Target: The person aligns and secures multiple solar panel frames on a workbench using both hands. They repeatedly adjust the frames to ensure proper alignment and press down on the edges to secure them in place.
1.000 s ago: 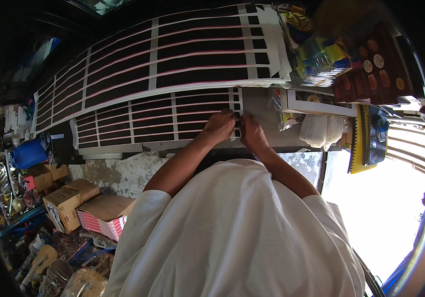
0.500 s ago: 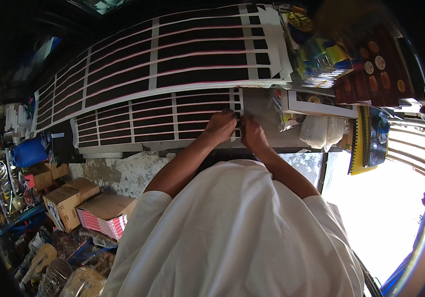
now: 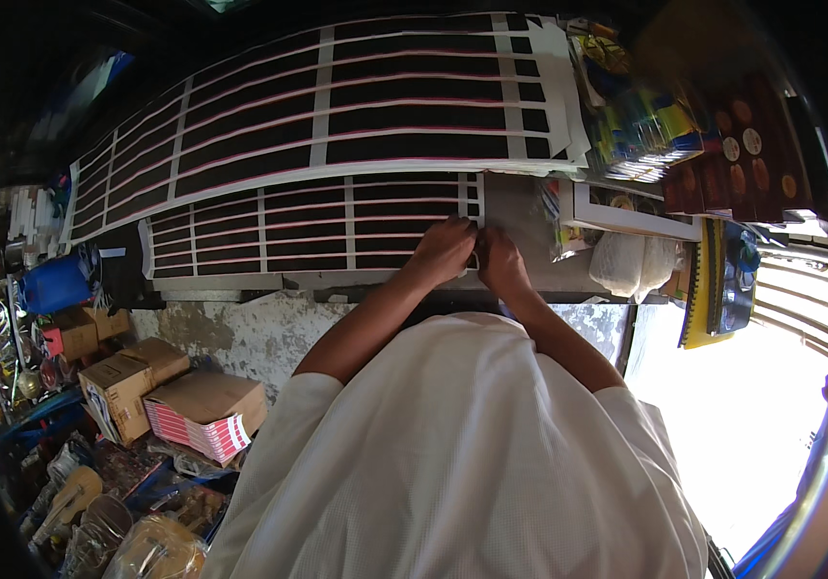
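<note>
A lower sheet (image 3: 308, 230) printed with black panels, divided by white and thin pink lines, lies on the grey bench in front of me. At its right end my left hand (image 3: 447, 249) is closed, fingertips pinched together over the sheet's edge. Close beside it, just past that edge, my right hand (image 3: 503, 262) is also closed, thumb and fingers pinched. The fingertips almost meet, with a small pale sliver showing between them. What they grip is too small and hidden to name. A larger stack of similar sheets (image 3: 414, 166) lies behind and above, overlapping the lower one.
Plastic-wrapped packs (image 3: 645, 130) and dark red boxes (image 3: 746, 159) stand at the right back. Nearer are a white frame-like edge (image 3: 626, 216), a white plastic bundle (image 3: 631, 262) and a yellow spiral notebook (image 3: 701, 289). Cardboard boxes (image 3: 206, 398) and wrapped goods sit lower left.
My view has shifted slightly, so the sheets appear a little farther right. My hands have drawn a little closer together at the lower sheet's right end, still pinched.
</note>
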Tool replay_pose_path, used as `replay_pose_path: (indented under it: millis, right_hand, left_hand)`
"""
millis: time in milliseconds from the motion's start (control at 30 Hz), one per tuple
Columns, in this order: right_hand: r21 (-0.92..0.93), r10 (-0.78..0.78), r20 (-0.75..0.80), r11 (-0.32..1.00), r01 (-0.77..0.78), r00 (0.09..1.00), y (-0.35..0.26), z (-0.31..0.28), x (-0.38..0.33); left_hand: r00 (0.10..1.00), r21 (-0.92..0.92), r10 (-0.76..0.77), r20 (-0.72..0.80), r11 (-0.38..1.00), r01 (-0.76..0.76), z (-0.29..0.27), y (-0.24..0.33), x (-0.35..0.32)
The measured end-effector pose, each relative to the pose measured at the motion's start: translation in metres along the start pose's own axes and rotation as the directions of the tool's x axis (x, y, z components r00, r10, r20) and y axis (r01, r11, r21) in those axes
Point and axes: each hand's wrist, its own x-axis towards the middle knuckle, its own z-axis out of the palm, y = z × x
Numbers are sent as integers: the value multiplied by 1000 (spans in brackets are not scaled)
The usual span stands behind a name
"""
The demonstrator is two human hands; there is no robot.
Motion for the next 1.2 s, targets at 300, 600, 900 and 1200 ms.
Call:
replay_pose_path:
  millis: [300, 600, 900, 1200]
  right_hand:
    - [134, -17, -201, 990, 45, 979, 0, -6, 13]
    - [68, 292, -93, 956, -287, 952, -18, 9, 44]
    - [-32, 359, -73, 932, -362, 931, -16, 5, 51]
    - [-24, 340, -135, 938, -346, 931, -10, 13, 55]
  left_hand:
    - [731, 19, -510, -452, 814, 580, -58, -99, -141]
    - [764, 52, -543, -349, 803, 594, -43, -125, -175]
    - [723, 103, -620, -304, 733, 672, -37, -118, -174]
    - [692, 112, -683, -236, 688, 717, -41, -116, -172]
